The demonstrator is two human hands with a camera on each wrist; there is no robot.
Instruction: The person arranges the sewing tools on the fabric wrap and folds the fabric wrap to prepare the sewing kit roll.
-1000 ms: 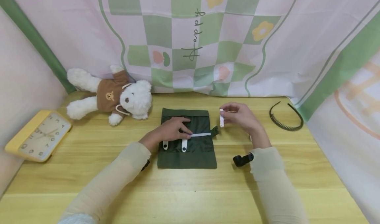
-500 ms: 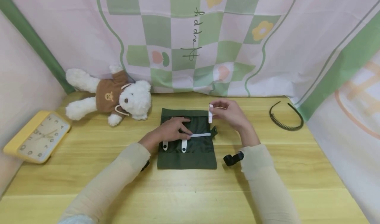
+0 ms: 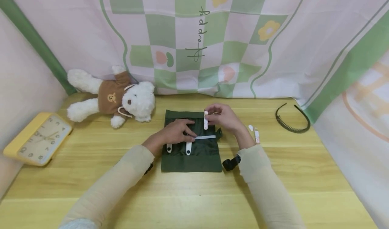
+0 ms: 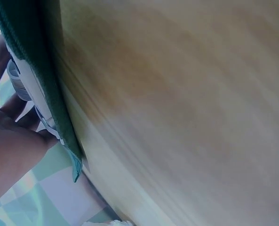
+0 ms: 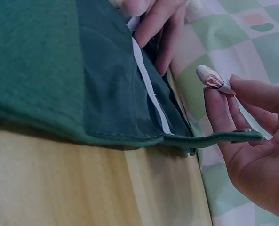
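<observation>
A dark green fabric case lies unfolded on the table, a white elastic band across its inside. White strips with a black dot at the end, one of them a white strip, stick out below my left hand. That hand rests on the case with fingers spread, fingertips at the band. My right hand pinches a slim white piece with a pinkish print between thumb and fingers, upright over the case's upper right part. In the right wrist view its rounded end shows beyond the fingertips.
Right of the case lies another white printed piece, partly beside my right wrist. A black toothed headband is at the far right. A white plush toy in a brown top and a yellow clock stand on the left. A checked curtain hangs behind.
My right hand has moved left with the printed piece, from beside the case to over it. Another printed piece has come into view behind that hand. The left hand has stayed put.
</observation>
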